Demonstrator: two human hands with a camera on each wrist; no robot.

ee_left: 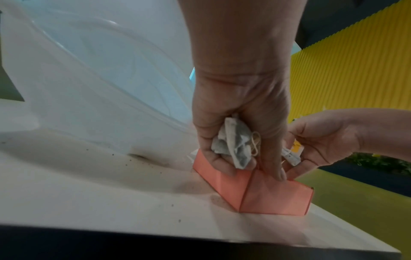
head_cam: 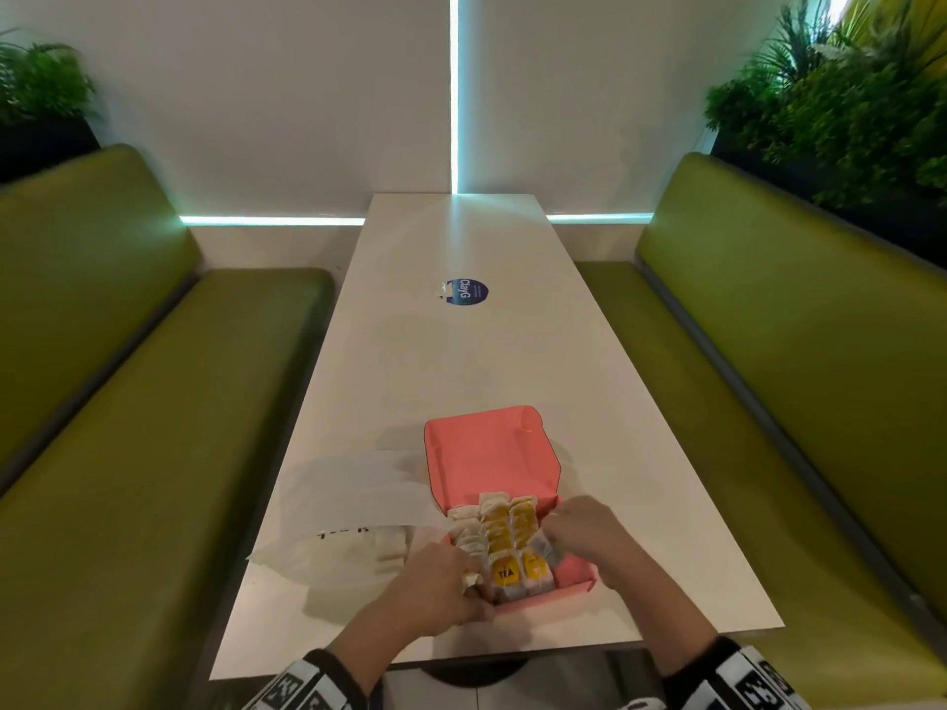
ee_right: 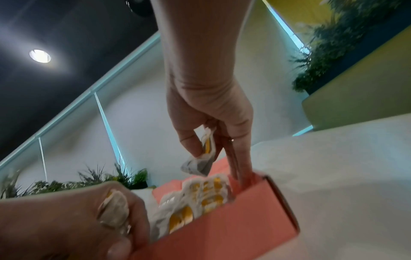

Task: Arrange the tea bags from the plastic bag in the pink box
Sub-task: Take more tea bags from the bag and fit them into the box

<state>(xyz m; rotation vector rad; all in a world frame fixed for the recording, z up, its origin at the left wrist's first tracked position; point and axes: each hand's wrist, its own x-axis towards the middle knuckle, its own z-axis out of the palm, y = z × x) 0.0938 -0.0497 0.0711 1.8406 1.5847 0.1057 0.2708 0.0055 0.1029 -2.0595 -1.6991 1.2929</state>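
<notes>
I see the open pink cardboard box (head_cam: 492,456) on the white bench (head_cam: 461,351), part-filled with yellow-tagged tea bags (head_cam: 505,540). My left hand (ee_left: 240,112) fingers clutch crumpled tea bags at its near-left corner; right hand (ee_right: 209,112) fingers pinch one bag over its right side. Translucent white plastic bag (head_cam: 353,499) lies just left.

"TEA" stood in dark letters on the yellow label of a tea bag (head_cam: 506,573) at the near end of the pink box (head_cam: 576,576). Beyond the box, a round blue sticker (head_cam: 467,292) on the table (head_cam: 512,361) read "ClayG". Dark print on the plastic bag (head_cam: 353,509), left of the box, was illegible.
</notes>
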